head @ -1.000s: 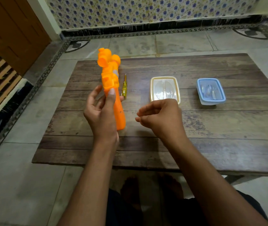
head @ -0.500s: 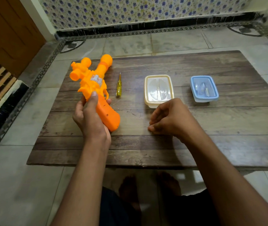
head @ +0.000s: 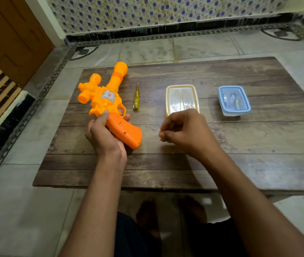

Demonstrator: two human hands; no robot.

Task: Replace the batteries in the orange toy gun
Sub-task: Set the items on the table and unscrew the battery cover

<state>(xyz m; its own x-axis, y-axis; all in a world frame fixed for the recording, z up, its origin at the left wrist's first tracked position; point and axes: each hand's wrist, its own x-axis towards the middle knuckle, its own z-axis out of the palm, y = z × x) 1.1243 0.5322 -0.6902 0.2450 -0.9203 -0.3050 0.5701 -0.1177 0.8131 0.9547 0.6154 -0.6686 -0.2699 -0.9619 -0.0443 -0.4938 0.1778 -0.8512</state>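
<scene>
The orange toy gun (head: 108, 101) lies flat on the left part of the wooden table (head: 240, 145), barrel pointing away and slightly right. My left hand (head: 105, 134) grips its darker orange handle, thumb up near the trigger guard. My right hand (head: 186, 134) hovers over the table's middle with fingers curled; nothing shows between them. A yellow screwdriver (head: 136, 98) lies just right of the gun. Beyond my right hand stands a cream-lidded box (head: 181, 98). A blue-lidded box (head: 234, 100) farther right holds small items that look like batteries.
The low table stands on a tiled floor, with a patterned wall at the back and a wooden door (head: 8, 39) at the far left. My bare feet (head: 166, 217) show under the table's near edge.
My left hand has lowered the gun from upright in the air to flat on the table. My right hand stayed curled over the table's middle.
</scene>
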